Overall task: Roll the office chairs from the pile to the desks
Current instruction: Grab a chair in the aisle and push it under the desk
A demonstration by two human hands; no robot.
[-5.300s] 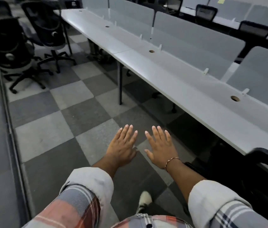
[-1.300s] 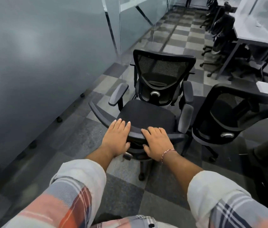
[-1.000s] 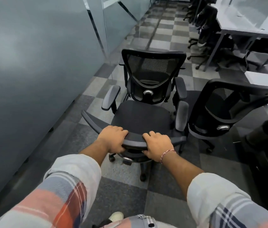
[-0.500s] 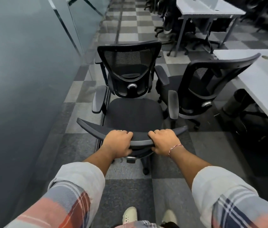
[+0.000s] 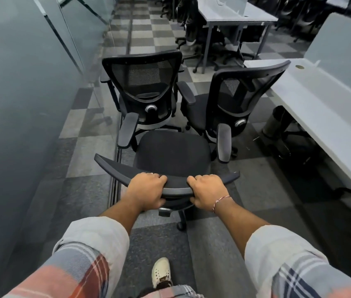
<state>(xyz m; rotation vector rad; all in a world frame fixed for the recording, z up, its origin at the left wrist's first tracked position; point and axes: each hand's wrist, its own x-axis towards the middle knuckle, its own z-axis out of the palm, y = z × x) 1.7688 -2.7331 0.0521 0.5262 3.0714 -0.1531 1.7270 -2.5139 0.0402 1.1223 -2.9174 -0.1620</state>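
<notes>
1. The left hand (image 5: 146, 192) and right hand (image 5: 206, 192) both curl their fingers tight round the top of the chair (image 5: 172, 151).
2. The chair stands close by at 12 o'clock.
3. A second chair (image 5: 142, 82) and a third chair (image 5: 243, 91) stand just past it.
4. A desk (image 5: 320, 100) is at 2 o'clock.

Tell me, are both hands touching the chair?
Touching. The head view shows the left hand and right hand with fingers curled over the chair back's top edge, no gap.

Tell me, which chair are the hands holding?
The nearest chair: the left hand and right hand both grip the top of its backrest. The far left chair and far right chair stand beyond it, untouched.
</notes>
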